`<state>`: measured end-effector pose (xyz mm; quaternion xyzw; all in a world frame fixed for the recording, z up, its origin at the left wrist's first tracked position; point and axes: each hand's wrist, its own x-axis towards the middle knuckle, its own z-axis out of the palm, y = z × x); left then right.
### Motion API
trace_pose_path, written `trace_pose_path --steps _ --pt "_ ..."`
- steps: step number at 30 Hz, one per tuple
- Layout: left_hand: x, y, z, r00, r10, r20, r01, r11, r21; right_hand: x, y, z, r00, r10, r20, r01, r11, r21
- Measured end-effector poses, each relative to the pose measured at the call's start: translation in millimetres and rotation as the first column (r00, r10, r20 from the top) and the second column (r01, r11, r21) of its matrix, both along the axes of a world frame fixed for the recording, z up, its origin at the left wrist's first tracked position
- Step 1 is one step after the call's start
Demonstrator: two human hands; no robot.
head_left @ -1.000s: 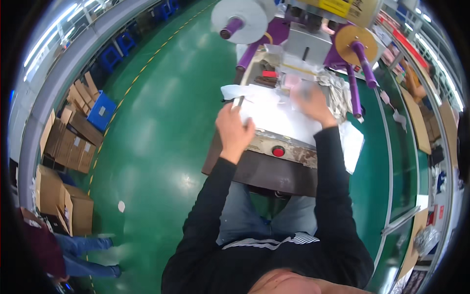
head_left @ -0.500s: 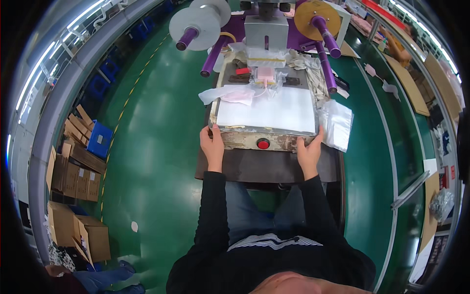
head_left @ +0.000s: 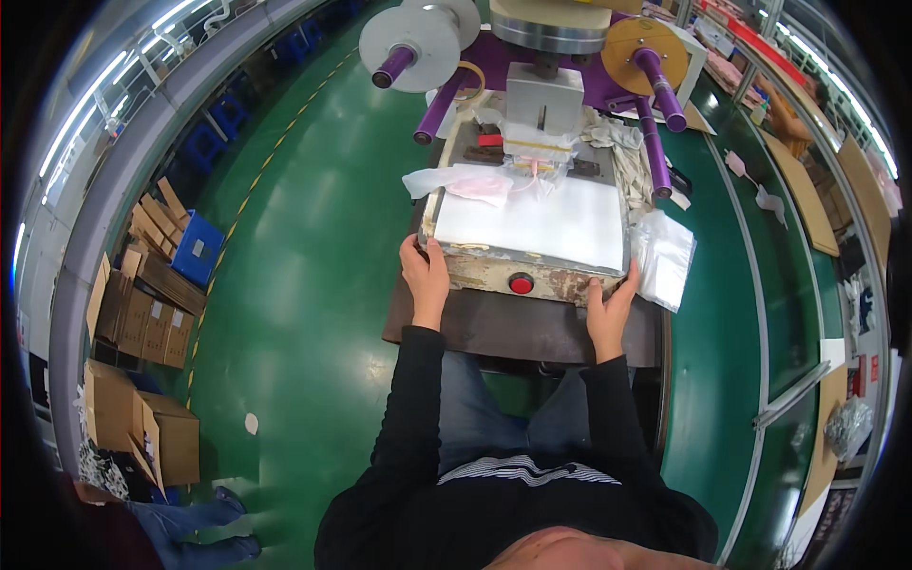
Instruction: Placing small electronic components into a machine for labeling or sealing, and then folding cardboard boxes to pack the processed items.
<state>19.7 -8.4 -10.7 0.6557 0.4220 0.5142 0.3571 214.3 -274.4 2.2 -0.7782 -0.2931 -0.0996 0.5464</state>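
My left hand (head_left: 427,280) grips the front left corner of the worn, cream-coloured machine bed (head_left: 484,270), thumb at the front edge and fingers along the side. At the front right corner, my right hand (head_left: 611,309) holds the bed in the same way. Between the hands, a red push button (head_left: 521,283) sits on the bed's front face. A white sheet (head_left: 532,226) covers the top. Near its far left lies a pale pink item in translucent wrapping (head_left: 480,187). The grey press head (head_left: 544,100) is down over a small pink piece (head_left: 534,166), mostly hidden beneath it.
Purple rods (head_left: 655,157) and a white reel (head_left: 408,49) jut out above the bed. Clear plastic bags (head_left: 665,258) lie by its right side, near a crumpled cloth (head_left: 622,152). Cardboard boxes (head_left: 171,442) stand on the floor at left, near another person's legs (head_left: 195,527).
The press head has come down onto the small pink piece, and a silver ring above it has come into view. The whole view has tilted slightly. Both hands stay at the bed's corners.
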Motion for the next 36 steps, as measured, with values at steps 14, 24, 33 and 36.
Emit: trace_pose_path --steps 14,24,33,36 --pt "29.2 3.9 76.3 0.993 0.008 -0.114 0.049 0.87 0.491 0.6 -5.8 -12.0 1.0 0.015 0.006 -0.015 1.0 -0.014" --pt "73.0 26.9 78.2 0.878 0.003 -0.478 0.269 0.823 0.5 40.0 37.1 85.4 0.878 0.353 0.323 -0.211 0.892 -0.4" --pt "71.2 21.7 90.7 0.901 -0.081 -0.427 0.325 0.778 0.538 145.5 236.8 103.6 0.742 0.567 0.358 -0.249 0.729 -0.638" --pt "64.8 22.2 88.8 0.886 -0.082 -0.456 0.343 0.777 0.527 142.5 253.8 95.8 0.824 0.532 0.194 -0.368 0.763 -0.532"
